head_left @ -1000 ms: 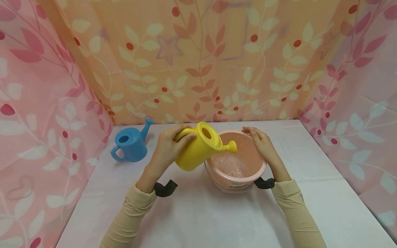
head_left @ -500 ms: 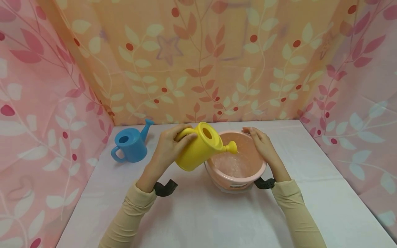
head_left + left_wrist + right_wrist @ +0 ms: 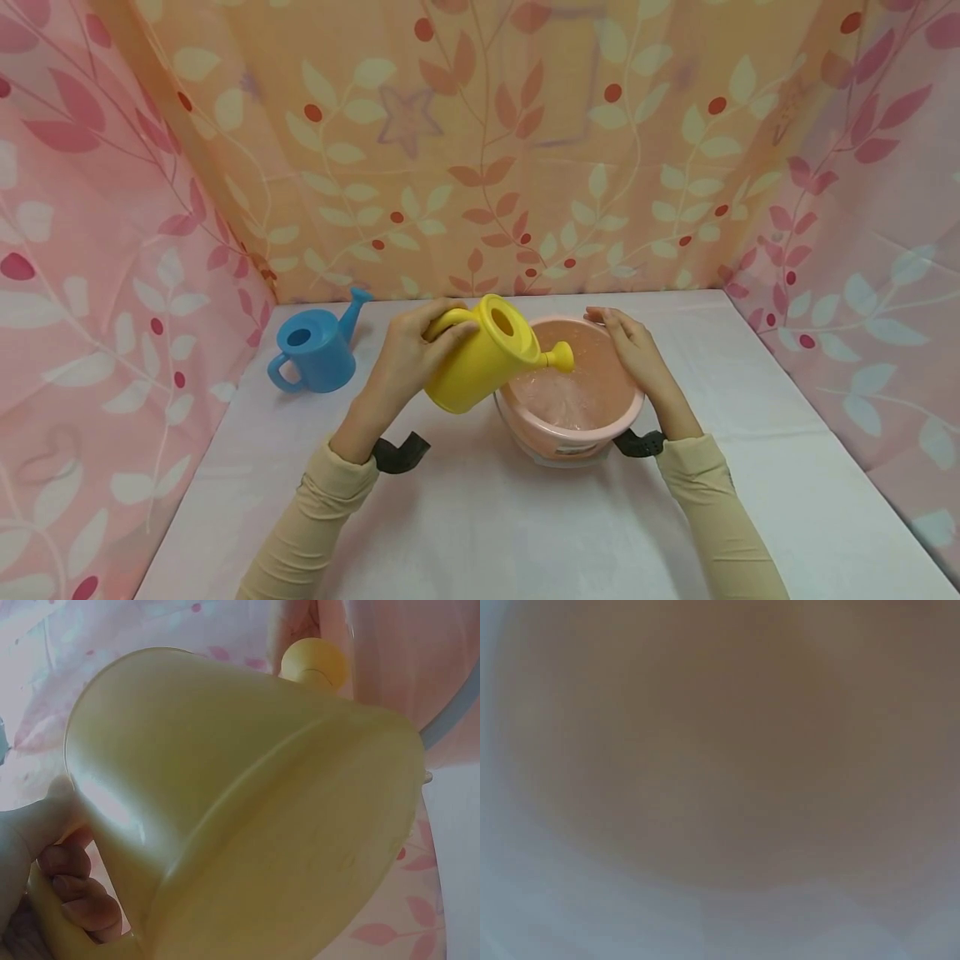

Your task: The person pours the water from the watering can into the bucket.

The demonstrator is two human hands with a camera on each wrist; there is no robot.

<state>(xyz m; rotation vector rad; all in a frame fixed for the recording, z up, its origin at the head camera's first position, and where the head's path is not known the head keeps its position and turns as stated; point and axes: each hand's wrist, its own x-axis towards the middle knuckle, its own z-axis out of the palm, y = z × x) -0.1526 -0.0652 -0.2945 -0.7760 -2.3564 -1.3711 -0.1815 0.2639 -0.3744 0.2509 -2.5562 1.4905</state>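
In the head view my left hand [image 3: 412, 350] grips the handle of a yellow watering can [image 3: 480, 362], tipped to the right. Its rose hangs over the pink basin [image 3: 573, 429], and the water [image 3: 562, 400] inside has a disturbed surface. Seen up close in the left wrist view, curled fingers [image 3: 90, 904] wrap the handle while the thumb lies against the can's body. My right hand [image 3: 633, 342] rests along the basin's right rim, fingers fairly straight and pointing to its far side. Only a brownish blur fills the right wrist view.
A blue watering can [image 3: 318, 354] stands upright at the back left of the white-covered table [image 3: 487, 533]. Leaf-patterned cloth walls [image 3: 480, 167] enclose the back and both sides. Black wrist mounts [image 3: 401, 454] stick out below both hands.
Both hands and the yellow watering can stay nearly where they were, with the can still tilted. The ripples on the water in the basin have changed shape.
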